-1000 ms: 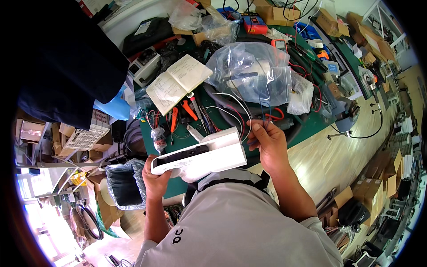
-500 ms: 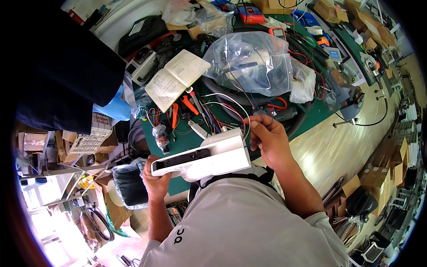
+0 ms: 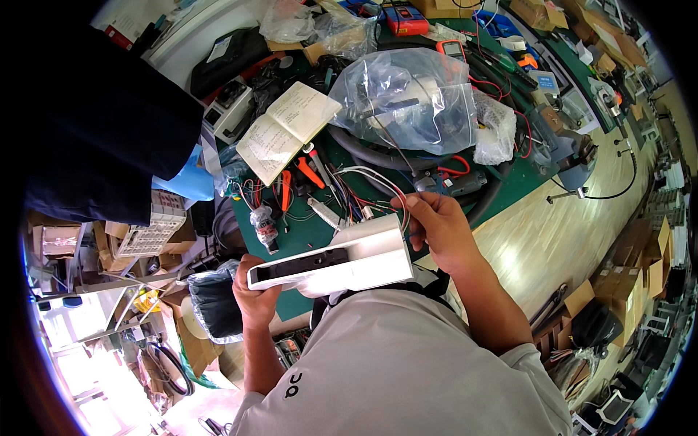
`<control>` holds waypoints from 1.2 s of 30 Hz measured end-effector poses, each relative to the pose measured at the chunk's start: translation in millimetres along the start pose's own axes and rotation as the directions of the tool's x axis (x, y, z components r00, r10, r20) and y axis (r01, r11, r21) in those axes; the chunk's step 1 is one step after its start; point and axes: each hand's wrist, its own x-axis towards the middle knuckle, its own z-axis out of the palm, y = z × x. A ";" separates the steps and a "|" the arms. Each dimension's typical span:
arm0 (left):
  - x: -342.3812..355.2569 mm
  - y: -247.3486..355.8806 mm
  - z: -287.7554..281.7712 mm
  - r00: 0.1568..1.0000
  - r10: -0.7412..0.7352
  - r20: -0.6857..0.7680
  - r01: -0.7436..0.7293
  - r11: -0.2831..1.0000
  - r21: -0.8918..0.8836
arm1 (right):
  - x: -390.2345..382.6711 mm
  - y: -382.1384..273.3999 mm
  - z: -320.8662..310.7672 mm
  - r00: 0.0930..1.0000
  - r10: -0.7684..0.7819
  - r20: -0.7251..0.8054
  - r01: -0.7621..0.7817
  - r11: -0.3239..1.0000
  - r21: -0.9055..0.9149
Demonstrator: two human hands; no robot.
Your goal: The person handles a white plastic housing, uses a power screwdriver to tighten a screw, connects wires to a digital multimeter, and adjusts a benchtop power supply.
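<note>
The left hand (image 3: pixel 256 292) grips one end of the white housing (image 3: pixel 363 263) above the near edge of the counter (image 3: pixel 298 234); the right hand (image 3: pixel 442 229) pinches white wires (image 3: pixel 371 169) just beside its other end.

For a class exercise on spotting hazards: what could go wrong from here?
1. The left hand grips the white housing near one end, so the far end could dip or twist.
2. The thin wires by the right hand curve over a cluttered green bench, so they might snag on something there.
</note>
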 end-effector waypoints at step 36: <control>21.9 36.4 19.5 0.936 0.350 0.036 -0.348 0.906 0.240 | 1.0 -1.1 -45.4 0.981 -0.192 0.012 0.181 0.939 0.292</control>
